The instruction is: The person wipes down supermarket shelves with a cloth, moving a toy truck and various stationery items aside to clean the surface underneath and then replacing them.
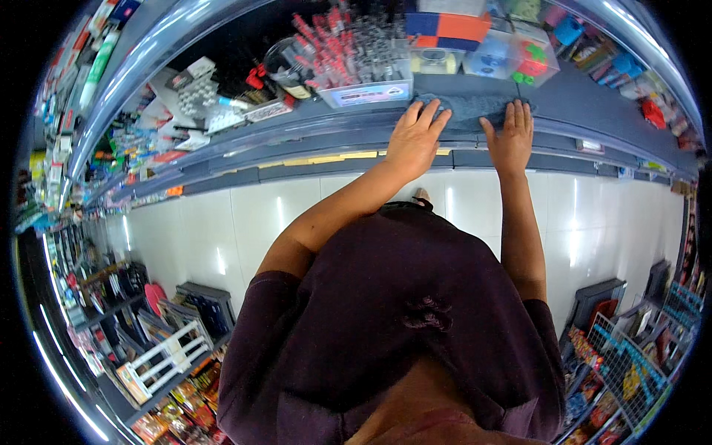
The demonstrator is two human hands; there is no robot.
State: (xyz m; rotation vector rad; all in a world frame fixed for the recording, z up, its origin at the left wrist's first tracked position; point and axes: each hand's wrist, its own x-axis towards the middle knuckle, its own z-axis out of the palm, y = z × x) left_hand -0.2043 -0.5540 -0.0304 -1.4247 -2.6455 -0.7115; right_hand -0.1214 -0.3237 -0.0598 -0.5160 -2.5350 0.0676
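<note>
A grey-blue cloth [470,111] lies spread along the front of a dark grey store shelf [573,114]. My left hand [417,136] rests on the cloth's left end, fingers spread. On its right end, my right hand [512,136] presses down flat, with the thumb held apart from the fingers. Just beyond my left hand is a clear bin [367,94] packed with pens, many of them red-capped. Behind the cloth stand clear boxes, one with a blue item [489,58] and another with a red and green strawberry-like item [534,58].
An orange and navy box [448,28] sits above a pale yellow boxed item [434,61]. Leftward along the shelf are a black cup [286,67] and loose stationery [197,94]. Shelf rails edge the pale tiled floor [267,217]. Stocked racks stand behind me, including a wire basket [628,367].
</note>
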